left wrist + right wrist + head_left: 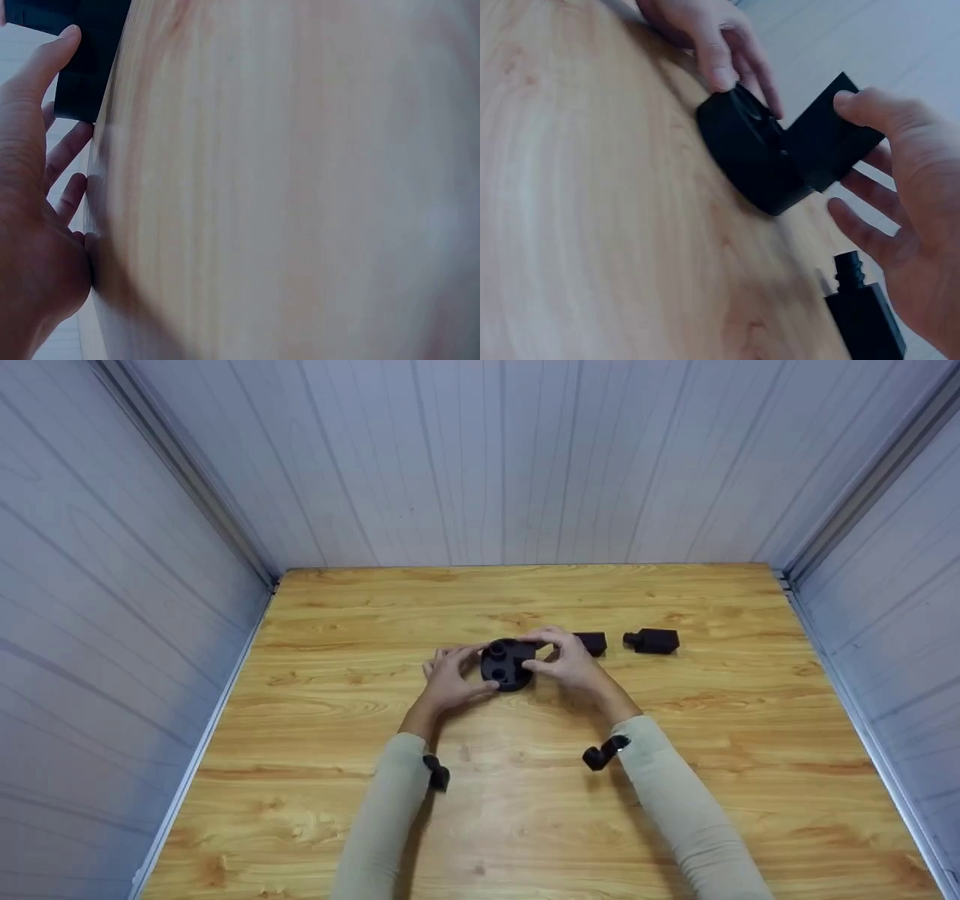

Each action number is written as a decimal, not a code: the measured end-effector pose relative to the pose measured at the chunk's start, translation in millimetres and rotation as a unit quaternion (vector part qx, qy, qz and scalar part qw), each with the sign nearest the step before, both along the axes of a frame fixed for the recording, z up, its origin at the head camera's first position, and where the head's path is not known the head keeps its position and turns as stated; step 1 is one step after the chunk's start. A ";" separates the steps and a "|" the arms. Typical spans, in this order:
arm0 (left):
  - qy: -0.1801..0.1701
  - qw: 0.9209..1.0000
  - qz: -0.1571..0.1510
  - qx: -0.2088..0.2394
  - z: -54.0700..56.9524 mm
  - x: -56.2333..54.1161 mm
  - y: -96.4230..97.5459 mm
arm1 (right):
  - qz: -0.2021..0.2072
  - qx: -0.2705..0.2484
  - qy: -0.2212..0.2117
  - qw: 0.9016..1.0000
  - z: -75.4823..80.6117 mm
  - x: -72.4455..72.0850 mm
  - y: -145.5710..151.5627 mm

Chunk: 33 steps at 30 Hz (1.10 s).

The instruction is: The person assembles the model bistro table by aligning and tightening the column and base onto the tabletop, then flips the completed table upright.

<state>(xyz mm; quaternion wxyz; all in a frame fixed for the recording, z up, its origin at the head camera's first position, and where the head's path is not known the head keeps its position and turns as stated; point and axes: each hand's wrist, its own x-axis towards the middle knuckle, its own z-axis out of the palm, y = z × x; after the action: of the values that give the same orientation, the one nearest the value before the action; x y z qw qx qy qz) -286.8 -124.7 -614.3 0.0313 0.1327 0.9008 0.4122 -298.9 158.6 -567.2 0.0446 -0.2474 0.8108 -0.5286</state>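
Observation:
A round black base point(510, 681) with round openings in its top sits on the wooden table in the head view. My left hand point(450, 679) holds it at the left rim, thumb at the near side and fingers around the far side. With thumb and fingers my right hand point(574, 666) pinches a black rectangular block point(526, 651) over the base's right part. In the right wrist view the block point(821, 142) stands up from the base point(735, 154), its lower end right at the top face. That lower end's fit into the base is hidden.
Just right of my right hand lies a second black block point(592, 643), partly covered by the hand. Farther right is another black block point(658, 641) with a narrow neck pointing left. White panel walls point(465, 465) enclose the wooden table point(360, 615) at the back and sides.

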 end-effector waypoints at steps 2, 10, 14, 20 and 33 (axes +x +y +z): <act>-0.001 1.000 -0.001 0.001 0.5 0.2 0.5 | -0.013 0.007 0.012 1.000 -2.4 0.6 -2.8; -0.001 1.000 0.002 -0.004 0.8 1.1 1.0 | -0.007 0.016 0.017 1.000 -2.8 1.9 -4.8; 0.001 1.000 0.001 0.002 1.6 1.9 0.6 | 0.032 -0.010 -0.004 0.999 1.1 1.6 -3.1; 0.002 1.000 0.000 0.022 -2.2 1.6 -3.1 | 0.026 -0.012 -0.049 0.998 1.6 1.5 -6.7; -0.002 1.000 0.003 0.020 -2.9 -0.3 -2.5 | -0.078 0.007 0.014 0.997 -12.2 1.1 -15.3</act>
<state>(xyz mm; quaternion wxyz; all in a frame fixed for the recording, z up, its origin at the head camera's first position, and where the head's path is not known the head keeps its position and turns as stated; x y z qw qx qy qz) -287.1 -127.2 -617.2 0.0289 0.1294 0.8927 0.4307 -297.8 143.3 -579.4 -0.0062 -0.1903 0.8317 -0.5215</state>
